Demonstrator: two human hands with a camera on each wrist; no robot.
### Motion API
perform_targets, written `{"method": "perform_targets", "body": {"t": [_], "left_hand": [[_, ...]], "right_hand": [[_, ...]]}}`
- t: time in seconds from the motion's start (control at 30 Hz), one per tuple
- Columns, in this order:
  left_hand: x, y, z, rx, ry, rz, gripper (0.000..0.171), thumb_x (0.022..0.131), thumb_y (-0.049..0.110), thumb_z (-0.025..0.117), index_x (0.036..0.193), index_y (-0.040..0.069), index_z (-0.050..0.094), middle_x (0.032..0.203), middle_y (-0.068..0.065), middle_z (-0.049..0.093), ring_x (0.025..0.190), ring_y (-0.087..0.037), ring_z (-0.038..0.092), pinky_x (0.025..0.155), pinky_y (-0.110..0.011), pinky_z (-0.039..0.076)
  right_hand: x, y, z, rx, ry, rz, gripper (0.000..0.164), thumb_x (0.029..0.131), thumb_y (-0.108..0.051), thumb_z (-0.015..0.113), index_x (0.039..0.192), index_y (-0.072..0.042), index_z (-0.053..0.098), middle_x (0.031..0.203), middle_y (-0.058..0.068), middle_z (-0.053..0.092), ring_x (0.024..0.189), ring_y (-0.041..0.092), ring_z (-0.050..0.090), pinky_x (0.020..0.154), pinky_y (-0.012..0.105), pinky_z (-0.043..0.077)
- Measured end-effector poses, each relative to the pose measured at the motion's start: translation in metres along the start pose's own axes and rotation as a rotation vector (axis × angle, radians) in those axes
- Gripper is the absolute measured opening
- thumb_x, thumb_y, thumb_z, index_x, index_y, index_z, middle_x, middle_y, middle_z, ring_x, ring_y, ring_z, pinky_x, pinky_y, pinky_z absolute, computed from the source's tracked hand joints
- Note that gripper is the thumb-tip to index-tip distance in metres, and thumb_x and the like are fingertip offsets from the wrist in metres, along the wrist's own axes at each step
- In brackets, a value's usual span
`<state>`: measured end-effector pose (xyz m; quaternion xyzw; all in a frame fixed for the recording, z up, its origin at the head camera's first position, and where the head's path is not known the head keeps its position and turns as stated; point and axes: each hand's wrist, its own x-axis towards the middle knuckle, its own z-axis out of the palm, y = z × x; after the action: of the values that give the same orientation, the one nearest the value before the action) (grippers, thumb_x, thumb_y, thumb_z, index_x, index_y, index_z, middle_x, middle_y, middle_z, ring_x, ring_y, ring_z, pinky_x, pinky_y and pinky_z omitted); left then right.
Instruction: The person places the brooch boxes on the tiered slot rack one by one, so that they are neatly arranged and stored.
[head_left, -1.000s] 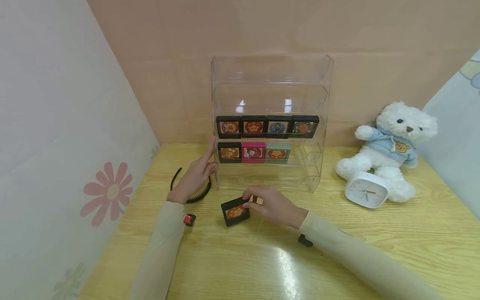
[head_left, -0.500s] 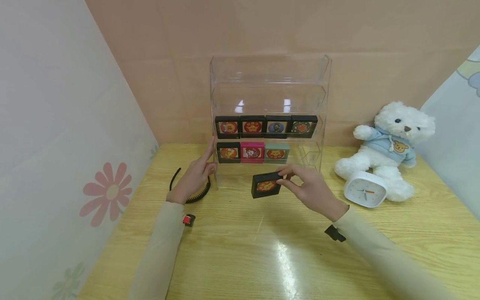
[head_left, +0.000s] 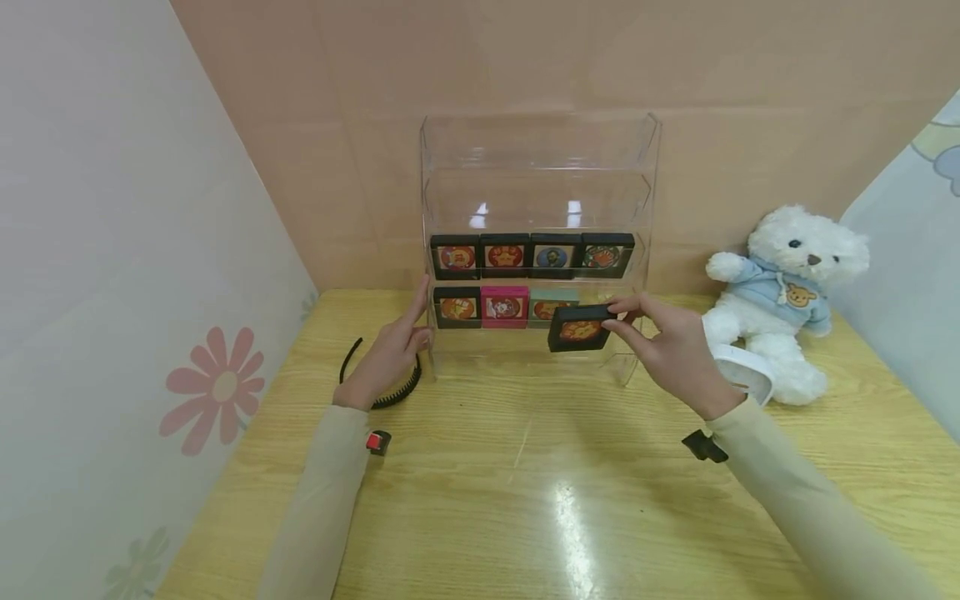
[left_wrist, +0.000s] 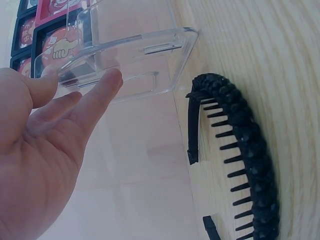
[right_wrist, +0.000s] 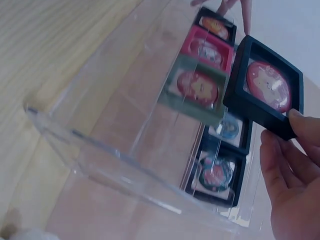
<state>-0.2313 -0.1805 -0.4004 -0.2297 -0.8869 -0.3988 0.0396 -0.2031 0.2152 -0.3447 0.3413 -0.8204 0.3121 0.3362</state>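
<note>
My right hand (head_left: 675,354) pinches a small black display box (head_left: 580,332) between thumb and fingers, by its right side. A round red badge with a yellowish star-like figure shows inside it in the right wrist view. The box is in front of the clear acrylic rack's (head_left: 540,196) lower filled shelf, partly covering a green box (head_left: 542,308). Left of that stand a pink box (head_left: 504,307) and a black box (head_left: 457,308). My left hand (head_left: 386,358), fingers extended, touches the rack's left side; the left wrist view shows fingertips against the clear panel.
Several black boxes (head_left: 555,257) fill the shelf above. A black toothed headband (left_wrist: 245,135) lies beneath my left hand. At right sit a white teddy bear (head_left: 787,267) and a white clock (head_left: 753,371), partly hidden by my right hand. Walls stand behind and at both sides.
My right hand has lifted the black box off the table and carried it right and up to the rack, tilting it more level. My left hand has stayed at the rack's side.
</note>
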Motion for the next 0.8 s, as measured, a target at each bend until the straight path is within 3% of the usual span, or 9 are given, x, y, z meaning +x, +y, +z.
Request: {"method": "perform_targets", "body": {"t": [0.2,0.57,0.8], "left_hand": [[0.0,-0.001,0.0,-0.002,-0.002,-0.005,0.086,0.107,0.006,0.047,0.161,0.043,-0.009,0.16,-0.021,0.03,0.118,-0.032,0.064,0.093,-0.045,0.056],[0.0,0.0,0.002,-0.008,0.018,0.022,0.086,0.106,0.003,0.048,0.162,0.039,-0.006,0.158,-0.021,0.034,0.118,-0.032,0.063,0.092,-0.043,0.057],[0.0,0.0,0.001,-0.004,0.017,0.01,0.084,0.107,0.005,0.047,0.162,0.04,-0.006,0.158,-0.02,0.034,0.118,-0.031,0.064,0.093,-0.045,0.057]], "right_hand": [[0.007,0.018,-0.01,-0.073,0.096,0.038,0.026,0.077,0.006,0.084,0.099,0.0,0.07,0.102,0.013,0.074,0.078,0.027,0.066,0.068,0.018,0.041],[0.014,0.039,-0.012,-0.143,0.16,0.098,0.021,0.083,0.004,0.081,0.099,0.005,0.068,0.102,0.017,0.072,0.079,0.034,0.062,0.071,0.031,0.044],[0.015,0.05,-0.008,-0.148,0.166,0.126,0.017,0.085,0.002,0.079,0.097,0.006,0.067,0.104,0.017,0.072,0.083,0.034,0.062,0.073,0.022,0.04]]}}
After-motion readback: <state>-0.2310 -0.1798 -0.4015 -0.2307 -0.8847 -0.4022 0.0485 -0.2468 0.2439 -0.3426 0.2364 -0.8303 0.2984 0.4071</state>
